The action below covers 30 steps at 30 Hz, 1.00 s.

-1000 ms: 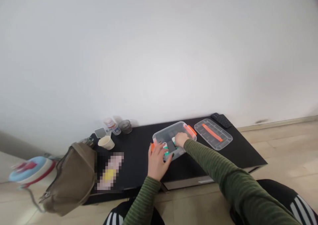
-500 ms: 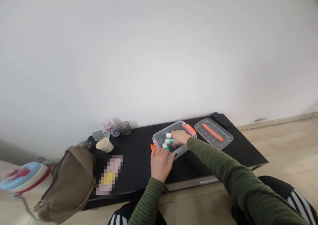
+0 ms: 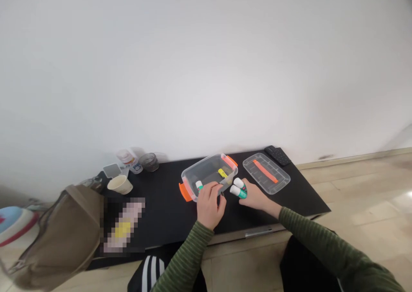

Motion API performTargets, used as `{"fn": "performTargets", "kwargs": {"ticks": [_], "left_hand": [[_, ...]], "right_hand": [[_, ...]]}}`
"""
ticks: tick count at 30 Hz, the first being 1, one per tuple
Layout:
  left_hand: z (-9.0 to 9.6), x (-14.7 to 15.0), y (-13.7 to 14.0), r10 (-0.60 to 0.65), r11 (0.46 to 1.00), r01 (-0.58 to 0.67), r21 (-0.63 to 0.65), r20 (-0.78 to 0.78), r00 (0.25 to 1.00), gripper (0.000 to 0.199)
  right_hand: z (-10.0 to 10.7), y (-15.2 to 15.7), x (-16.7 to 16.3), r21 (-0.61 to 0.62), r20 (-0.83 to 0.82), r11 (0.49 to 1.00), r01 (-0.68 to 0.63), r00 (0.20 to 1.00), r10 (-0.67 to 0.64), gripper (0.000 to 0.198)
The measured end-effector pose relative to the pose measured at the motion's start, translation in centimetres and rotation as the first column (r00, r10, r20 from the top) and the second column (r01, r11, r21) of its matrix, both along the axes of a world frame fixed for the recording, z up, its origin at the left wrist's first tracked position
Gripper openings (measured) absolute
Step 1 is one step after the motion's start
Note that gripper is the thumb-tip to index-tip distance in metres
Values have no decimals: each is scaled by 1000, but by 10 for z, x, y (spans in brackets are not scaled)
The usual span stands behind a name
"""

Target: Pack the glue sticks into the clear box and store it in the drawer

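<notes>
A clear plastic box (image 3: pixel 188 176) with orange latches stands uncovered on the black table. My left hand (image 3: pixel 210 206) is closed over its near rim, fingers inside. By those fingers a glue stick (image 3: pixel 199 185) with a white cap lies in the box, partly hidden. A small yellow object (image 3: pixel 222 173) lies deeper in it, its kind unclear. Just outside the box's right side, my right hand (image 3: pixel 255 195) grips two white-capped green glue sticks (image 3: pixel 238 191) together. Beyond that hand, the clear lid (image 3: pixel 268 187) with an orange handle lies flat.
A black keypad-like device (image 3: pixel 279 155) sits at the back right. To the left stand a paper cup (image 3: pixel 120 184), a white bottle (image 3: pixel 132 162) and a dark glass (image 3: pixel 149 162). A brown bag (image 3: pixel 71 232) rests at the table's left end. Behind rises a white wall.
My right hand has come out of the box to the right with two glue sticks. My left hand stays on the rim. The yellow object now shows, and the view has shifted slightly.
</notes>
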<state>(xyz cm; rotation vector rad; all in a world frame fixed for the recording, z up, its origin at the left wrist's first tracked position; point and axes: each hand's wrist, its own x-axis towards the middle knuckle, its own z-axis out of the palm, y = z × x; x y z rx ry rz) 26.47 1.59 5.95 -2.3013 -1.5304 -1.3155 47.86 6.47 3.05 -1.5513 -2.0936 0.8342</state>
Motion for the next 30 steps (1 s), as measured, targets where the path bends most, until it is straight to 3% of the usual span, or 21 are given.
{"fn": "performTargets", "kwargs": {"ticks": [4,10,15,19,22,24,27,30], "left_hand": [[-9,11,5,-42,999,42,-15,-23,999,25],[-15,15,14,-29,998,24,-61,-88,996,22],[-11,19,24,14,994,-25,-107,-103,995,21],[-9,27,28,-109,988,101,-115,-65,992,30],[-12,37,22,-262,928,248,-278,-12,965,46],[-15,43,15,-290,859,273,-434,27,957,53],[-17,52,9,-224,762,167,-626,-12,975,50],[-15,60,9,-131,703,-15,-711,-149,980,34]], "right_hand": [[-30,25,24,-139,-49,973,186,980,-194,40],[-40,42,53,-185,-37,940,286,954,-297,38],[-27,27,43,-116,-26,968,225,973,-229,44],[-7,0,20,-81,-121,995,66,990,-75,45],[1,-19,11,23,-168,998,-63,984,66,50],[-1,-27,9,115,-87,989,-93,991,104,48],[-8,-31,8,258,126,951,-172,982,144,39],[-15,-30,6,315,266,926,-210,956,126,36]]}}
